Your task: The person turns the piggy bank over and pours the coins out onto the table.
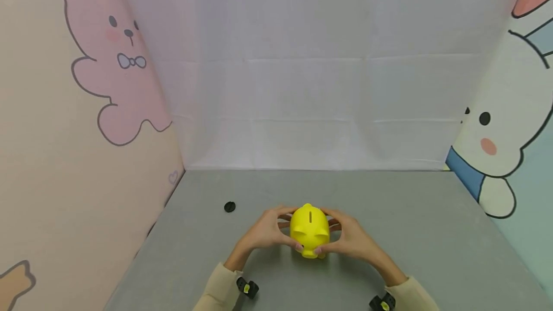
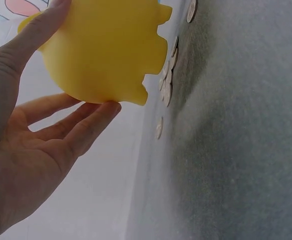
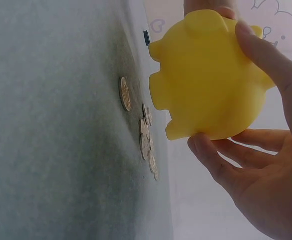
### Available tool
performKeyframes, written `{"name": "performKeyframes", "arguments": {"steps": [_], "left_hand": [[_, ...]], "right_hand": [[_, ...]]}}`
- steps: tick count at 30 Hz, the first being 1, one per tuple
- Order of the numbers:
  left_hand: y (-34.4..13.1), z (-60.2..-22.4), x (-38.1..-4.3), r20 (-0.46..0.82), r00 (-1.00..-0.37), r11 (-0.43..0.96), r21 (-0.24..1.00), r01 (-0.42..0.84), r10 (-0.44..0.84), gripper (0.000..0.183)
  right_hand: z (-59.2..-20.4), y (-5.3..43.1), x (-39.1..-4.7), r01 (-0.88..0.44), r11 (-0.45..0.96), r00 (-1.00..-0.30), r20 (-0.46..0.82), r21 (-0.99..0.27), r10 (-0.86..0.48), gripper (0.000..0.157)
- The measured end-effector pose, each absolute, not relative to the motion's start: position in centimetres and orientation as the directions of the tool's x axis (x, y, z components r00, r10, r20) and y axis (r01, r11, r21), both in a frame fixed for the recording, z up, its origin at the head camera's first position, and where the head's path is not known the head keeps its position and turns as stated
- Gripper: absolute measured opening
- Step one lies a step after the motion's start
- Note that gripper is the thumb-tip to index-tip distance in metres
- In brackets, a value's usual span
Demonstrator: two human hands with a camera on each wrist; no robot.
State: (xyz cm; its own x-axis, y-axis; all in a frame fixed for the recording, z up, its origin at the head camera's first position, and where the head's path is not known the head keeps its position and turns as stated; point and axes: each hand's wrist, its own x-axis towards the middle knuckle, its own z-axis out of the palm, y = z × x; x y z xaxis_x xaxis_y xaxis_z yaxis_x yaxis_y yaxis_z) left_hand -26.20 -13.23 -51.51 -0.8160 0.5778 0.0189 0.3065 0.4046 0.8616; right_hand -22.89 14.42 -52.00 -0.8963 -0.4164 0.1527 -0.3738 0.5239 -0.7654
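A yellow piggy bank [image 1: 309,232], its coin slot facing up and its snout toward me, is held between both hands. My left hand [image 1: 269,231] grips its left side, thumb by the snout and fingers behind. On the other side my right hand [image 1: 352,237] grips it the same way. Both wrist views show the bank's feet raised off the grey table [image 2: 246,150]. Several coins [image 3: 144,142] lie on the table under and beyond the bank; the head view hides them behind it.
A round black plug [image 1: 230,207] lies on the table, left of and farther back than the piggy bank. White cloth [image 1: 302,85] hangs along the table's back edge. Walls with cartoon animals stand at the left and right.
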Motion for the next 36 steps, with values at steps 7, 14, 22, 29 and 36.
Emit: {"name": "performKeyframes", "arguments": {"steps": [7,14,22,29,36], "left_hand": [[-13.6,-51.3,-27.4,0.027,-0.797,0.400,0.854,0.332,0.604,0.095],[-13.3,-51.3,-27.6,0.048,-0.791,0.381,0.857,0.346,0.610,0.093],[-13.8,-51.1,-27.9,0.046,-0.800,0.390,0.856,0.341,0.599,0.095],[-15.4,-50.4,-27.8,0.035,-0.793,0.370,0.872,0.322,0.608,0.092],[-18.7,-49.7,-27.7,0.015,-0.777,0.360,0.880,0.309,0.629,0.092]], "right_hand": [[-51.8,14.0,-23.6,-0.361,0.506,-0.894,0.137,-0.783,-0.426,0.100],[-51.6,14.2,-23.6,-0.344,0.474,-0.896,0.133,-0.810,-0.423,0.099],[-51.0,13.6,-23.8,-0.349,0.486,-0.903,0.148,-0.801,-0.404,0.098],[-50.3,11.8,-23.7,-0.349,0.467,-0.900,0.152,-0.813,-0.407,0.098],[-50.4,8.2,-23.3,-0.311,0.460,-0.910,0.122,-0.831,-0.395,0.099]]}}
